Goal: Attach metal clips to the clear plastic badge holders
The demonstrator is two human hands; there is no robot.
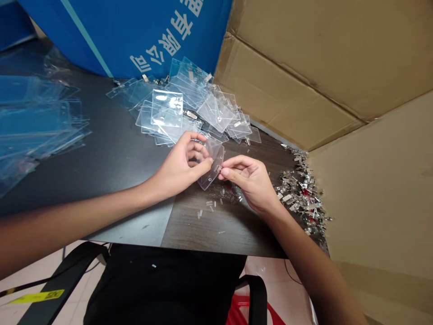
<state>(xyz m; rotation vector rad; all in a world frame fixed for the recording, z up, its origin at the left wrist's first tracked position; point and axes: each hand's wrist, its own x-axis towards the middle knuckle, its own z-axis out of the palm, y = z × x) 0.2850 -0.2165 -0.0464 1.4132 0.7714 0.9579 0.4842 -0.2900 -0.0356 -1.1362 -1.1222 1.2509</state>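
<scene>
far out at nine o'clock from the hands, a loose stack of clear plastic sleeves (35, 122) is lying on the dark tabletop (118, 135), with a blue printed panel (111, 36) rising behind it. the left hand (179, 164) is coming in from the lower left with the wrist raised, its fingers (198, 151) curling inward while the thumb (204, 166) is pressing against a clear plastic badge holder (212, 164). the holder is standing tilted between both hands, just above the table at the center of the view, its lower corner pointing toward six o'clock. the right hand (250, 183) is reaching in from the lower right, its thumb and index finger (225, 166) pinching the holder's edge near a small slot. at twelve o'clock a heap of clear badge holders (192, 106) is spreading across the table, small clear plastic bits (209, 208) are scattering at six o'clock, and a heap of metal badge clips (299, 192) is piling up at three o'clock beside a cardboard wall (372, 194)
</scene>
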